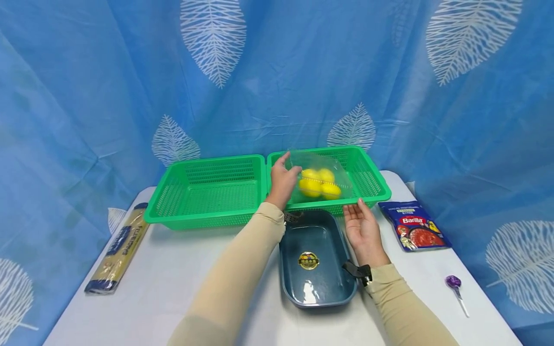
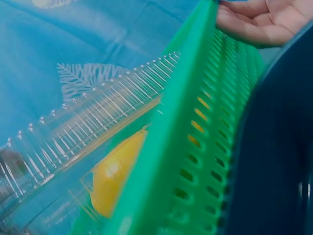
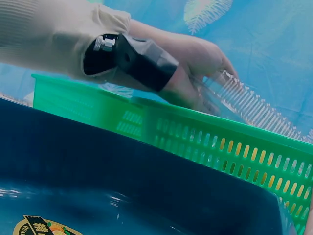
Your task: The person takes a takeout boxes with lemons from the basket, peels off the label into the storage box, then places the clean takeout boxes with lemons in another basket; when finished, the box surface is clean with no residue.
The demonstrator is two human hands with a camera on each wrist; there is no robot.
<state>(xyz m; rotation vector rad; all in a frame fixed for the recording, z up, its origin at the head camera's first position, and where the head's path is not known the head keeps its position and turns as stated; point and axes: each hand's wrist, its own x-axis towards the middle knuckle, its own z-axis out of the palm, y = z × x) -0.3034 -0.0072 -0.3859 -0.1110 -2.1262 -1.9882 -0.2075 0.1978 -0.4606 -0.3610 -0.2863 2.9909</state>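
My left hand (image 1: 283, 180) reaches into the right green basket (image 1: 368, 175) and grips the left side of a clear plastic container (image 1: 342, 177) with ribbed edges. Several yellow lemons (image 1: 321, 183) show through the clear plastic; one lemon (image 2: 115, 178) appears just behind the basket's front wall in the left wrist view. My right hand (image 1: 363, 230) is palm up with its fingertips at the front rim of that basket, beside a dark blue tray (image 1: 318, 283). In the right wrist view, my left hand (image 3: 200, 63) is above the basket rim, its fingertips partly hidden.
A second green basket (image 1: 220, 192) adjoins on the left. A spaghetti packet (image 1: 119, 250) lies along the left table edge. Right of the baskets are a Barilla sauce pouch (image 1: 414, 226) and a purple lollipop (image 1: 453, 282). A blue curtain (image 1: 277, 86) hangs behind the white table (image 1: 173, 278).
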